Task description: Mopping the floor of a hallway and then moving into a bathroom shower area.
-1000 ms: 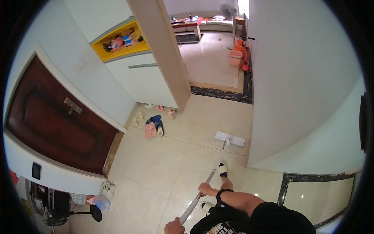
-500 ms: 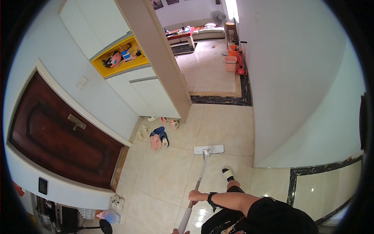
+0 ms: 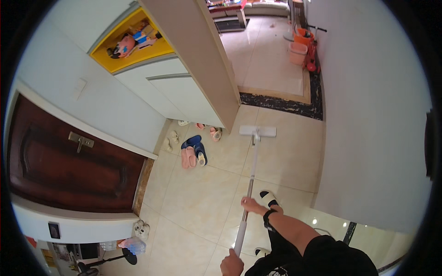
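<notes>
A flat mop [image 3: 249, 187] slants across the tiled floor, its white rectangular head [image 3: 267, 132] flat on the tiles below the dark stone threshold. Its metal pole passes through my right hand [image 3: 251, 205], whose fingers are wrapped round it; a black band circles that wrist. Lower down, my left hand [image 3: 231, 264] is closed round the end of the pale grey handle. My feet, in cream and black slippers [image 3: 269, 198], stand just right of the pole.
Several shoes, including navy slippers [image 3: 200, 149] and pink slippers [image 3: 188, 158], lie by the white cabinet [image 3: 177, 89]. A brown door [image 3: 69, 161] is at left, a white wall [image 3: 368, 129] at right. Beyond the threshold [image 3: 281, 106] stand an orange-pink bucket [image 3: 298, 53] and red scooter [image 3: 312, 57].
The mop head has slid forward across the floor, away from me, toward the threshold. Both hands have moved forward with the pole, and the view has tilted downward.
</notes>
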`<state>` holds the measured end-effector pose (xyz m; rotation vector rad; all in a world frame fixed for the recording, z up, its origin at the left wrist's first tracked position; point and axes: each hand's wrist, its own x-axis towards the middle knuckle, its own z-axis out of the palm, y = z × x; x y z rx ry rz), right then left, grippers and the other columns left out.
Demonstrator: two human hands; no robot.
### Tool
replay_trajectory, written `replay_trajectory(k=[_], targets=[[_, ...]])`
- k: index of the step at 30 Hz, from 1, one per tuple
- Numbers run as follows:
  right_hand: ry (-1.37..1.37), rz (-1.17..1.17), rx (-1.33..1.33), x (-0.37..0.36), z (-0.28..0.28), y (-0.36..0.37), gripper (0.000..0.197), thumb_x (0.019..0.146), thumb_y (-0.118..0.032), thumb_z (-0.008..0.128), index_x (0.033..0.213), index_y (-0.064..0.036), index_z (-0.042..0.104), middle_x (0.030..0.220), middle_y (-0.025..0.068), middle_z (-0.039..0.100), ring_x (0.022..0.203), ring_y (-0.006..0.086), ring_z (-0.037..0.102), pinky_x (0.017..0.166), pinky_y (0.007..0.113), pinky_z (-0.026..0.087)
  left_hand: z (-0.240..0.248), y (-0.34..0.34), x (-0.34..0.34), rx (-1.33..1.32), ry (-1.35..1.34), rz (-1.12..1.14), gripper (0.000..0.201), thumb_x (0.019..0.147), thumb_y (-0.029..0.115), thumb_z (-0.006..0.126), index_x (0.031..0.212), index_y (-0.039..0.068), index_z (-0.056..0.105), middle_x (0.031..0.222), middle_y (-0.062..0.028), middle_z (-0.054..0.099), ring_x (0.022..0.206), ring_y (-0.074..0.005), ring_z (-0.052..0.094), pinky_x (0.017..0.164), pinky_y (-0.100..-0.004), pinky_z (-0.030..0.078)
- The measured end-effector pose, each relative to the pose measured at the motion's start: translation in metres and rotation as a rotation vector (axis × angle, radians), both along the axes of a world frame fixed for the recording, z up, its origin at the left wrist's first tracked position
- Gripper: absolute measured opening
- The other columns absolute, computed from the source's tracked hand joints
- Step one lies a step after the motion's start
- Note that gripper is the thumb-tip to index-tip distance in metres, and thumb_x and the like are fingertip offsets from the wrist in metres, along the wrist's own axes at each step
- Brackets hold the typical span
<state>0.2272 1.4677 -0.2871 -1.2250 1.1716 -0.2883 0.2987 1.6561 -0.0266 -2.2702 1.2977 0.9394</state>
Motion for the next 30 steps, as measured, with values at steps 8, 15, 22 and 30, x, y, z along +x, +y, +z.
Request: replay_trajectory(k=[8,15,22,30], targets=[[0.04,-0.165,0.02,0.016,-0.013,-0.208,0.013,0.08,-0.019,0.048,0.076,-0.0075,0.051,0.065,0.0067,0.054,0.06,0.018,0.054,0.052,0.034,0.044,-0.014,-0.203,0.012,-0.071,-0.031,-0.08,0.025,0.079,0.009,0.048,0.101,0.003,0.039,0.068,-0.0186,0.061,0.063,-0.0352,0.061,0.055,-0.0417,0.05],[0.303,-0.086,-0.079,0.029,-0.027,-0.188,0.018,0.081,-0.023,0.047,0.083,-0.0055,0.048,0.071,0.0138,0.058,0.069,0.0296,0.058,0.062,0.04,0.045,-0.03,-0.187,0.025,-0.001,0.161,0.124,0.031,0.081,0.024,0.052,0.103,0.007,0.037,0.073,-0.0217,0.06,0.071,-0.0387,0.06,0.062,-0.0471,0.047],[0.364,0.293,-0.007,0.078,0.031,-0.076,0.037,0.078,-0.03,0.05,0.097,0.0013,0.045,0.081,0.0219,0.06,0.078,0.0346,0.059,0.068,0.044,0.047,0.027,-0.077,0.079,0.027,0.098,0.248,0.034,0.077,0.031,0.059,0.099,0.009,0.045,0.075,-0.0217,0.06,0.073,-0.0404,0.058,0.063,-0.0462,0.046],[0.068,0.616,0.321,0.16,0.128,0.081,0.047,0.08,-0.044,0.046,0.095,0.0005,0.05,0.072,0.0127,0.057,0.049,0.02,0.055,0.044,0.032,0.048,0.121,0.107,0.195,-0.289,0.058,0.193,0.034,0.071,0.031,0.067,0.095,0.007,0.058,0.076,-0.0156,0.061,0.071,-0.0333,0.059,0.06,-0.0394,0.047]])
